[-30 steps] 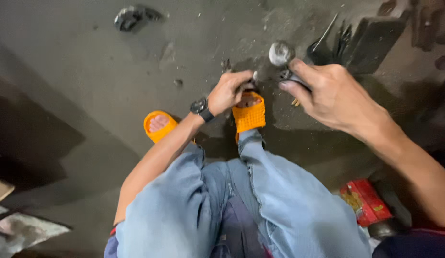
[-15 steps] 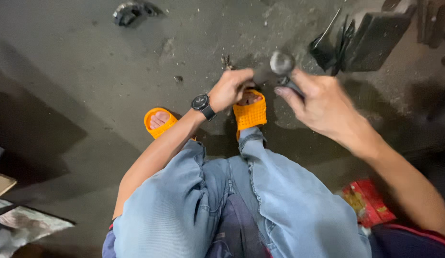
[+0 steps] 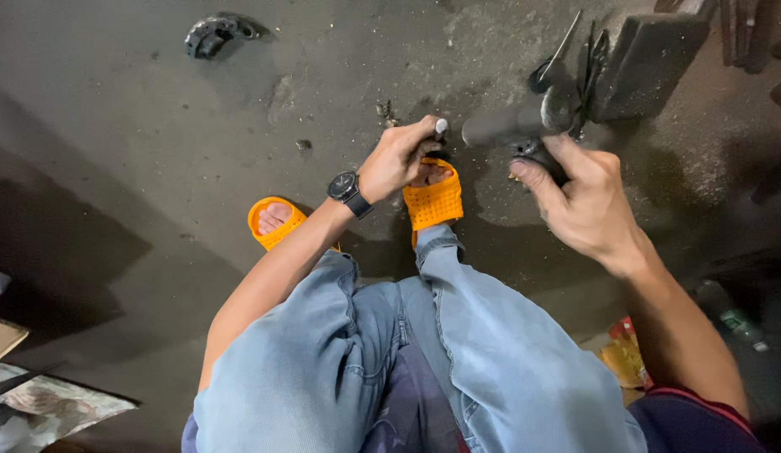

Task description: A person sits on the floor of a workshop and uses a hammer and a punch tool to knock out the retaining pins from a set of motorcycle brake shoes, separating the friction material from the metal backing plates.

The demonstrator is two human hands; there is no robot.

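I squat on a grey concrete floor in blue jeans and orange sandals [image 3: 435, 201]. My left hand [image 3: 399, 158], with a black wristwatch [image 3: 348, 191] on it, reaches down by the right sandal and pinches a small pale object at its fingertips; what it is I cannot tell. My right hand [image 3: 579, 197] grips the handle of a hammer with a dark, blurred head [image 3: 512, 126], raised just right of the left hand's fingertips.
A dark block [image 3: 646, 63] and thin metal rods [image 3: 571, 46] lie at the upper right. A small black metal part [image 3: 210, 35] rests at the upper left. Red and yellow packaging [image 3: 625, 356] lies beside my right arm; paper scraps [image 3: 46, 407] at the lower left.
The hammer head has swung from upright to lying sideways and blurred, lower toward the left hand's fingertips. My left hand stays by the right sandal. The camera has tilted slightly.
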